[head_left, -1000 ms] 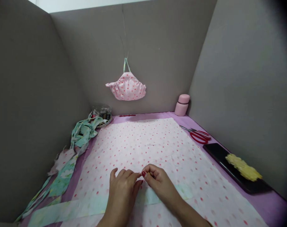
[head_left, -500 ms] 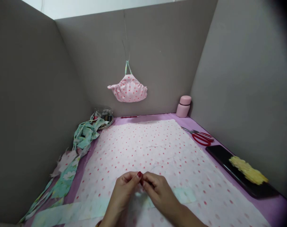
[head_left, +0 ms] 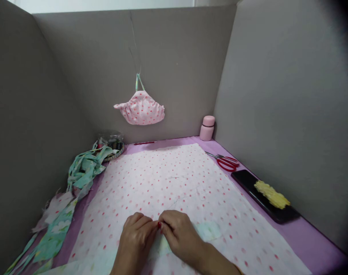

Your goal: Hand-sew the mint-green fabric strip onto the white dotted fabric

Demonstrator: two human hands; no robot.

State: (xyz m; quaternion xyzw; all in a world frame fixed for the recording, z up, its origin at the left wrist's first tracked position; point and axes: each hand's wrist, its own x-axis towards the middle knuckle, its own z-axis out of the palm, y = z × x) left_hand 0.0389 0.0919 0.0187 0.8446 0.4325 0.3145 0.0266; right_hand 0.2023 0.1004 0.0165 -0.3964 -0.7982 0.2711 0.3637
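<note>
Near the front of the pink polka-dot cloth (head_left: 162,164), my left hand (head_left: 137,233) and my right hand (head_left: 178,231) meet with fingertips pinched together. Both are closed; whatever lies between the fingers is hidden or too small to name. Beneath and beside them runs a pale green fabric strip (head_left: 208,231), partly covered by my hands and wrists. A thin loose thread (head_left: 185,196) lies on the cloth just beyond my right hand. Farther back on the cloth is a thin needle-like line (head_left: 174,177).
Green fabric scraps (head_left: 86,166) line the left edge, beside a small basket (head_left: 116,151). A red pen (head_left: 145,143) and pink flask (head_left: 207,128) are at the back. Red-handled scissors (head_left: 227,162) and a black phone (head_left: 265,198) with a yellow scrunchie-like item (head_left: 272,194) lie right. A polka-dot fabric piece (head_left: 143,109) hangs ahead.
The view has turned right, so the surroundings sit farther left. My left hand has rolled over, its back now facing up, while both hands' fingertips stay together.
</note>
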